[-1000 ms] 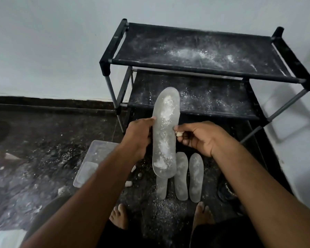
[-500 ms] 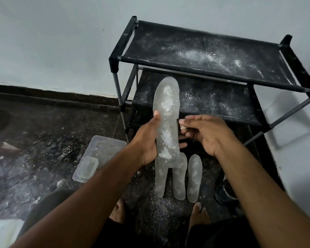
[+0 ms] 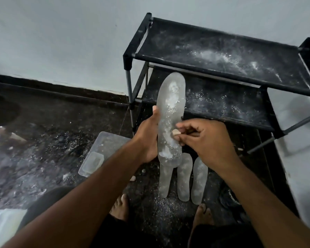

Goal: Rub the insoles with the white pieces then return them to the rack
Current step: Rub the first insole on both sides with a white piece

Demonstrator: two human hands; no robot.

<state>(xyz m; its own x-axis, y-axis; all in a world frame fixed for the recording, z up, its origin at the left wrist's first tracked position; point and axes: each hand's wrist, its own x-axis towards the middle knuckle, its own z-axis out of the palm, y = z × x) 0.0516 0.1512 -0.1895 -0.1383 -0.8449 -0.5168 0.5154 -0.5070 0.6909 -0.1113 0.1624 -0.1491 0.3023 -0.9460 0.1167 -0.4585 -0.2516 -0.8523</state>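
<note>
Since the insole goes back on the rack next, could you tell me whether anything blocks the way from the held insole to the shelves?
Nothing visible does. The left hand holds the insole upright just in front of the rack; both shelves carry only white powder, and the other insoles lie on the floor below.

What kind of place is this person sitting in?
Probably a corner of a home, by a wall, where shoes are kept. A black shoe rack dusted with white powder stands against the wall, and three insoles lie on the dark floor by bare feet.
</note>
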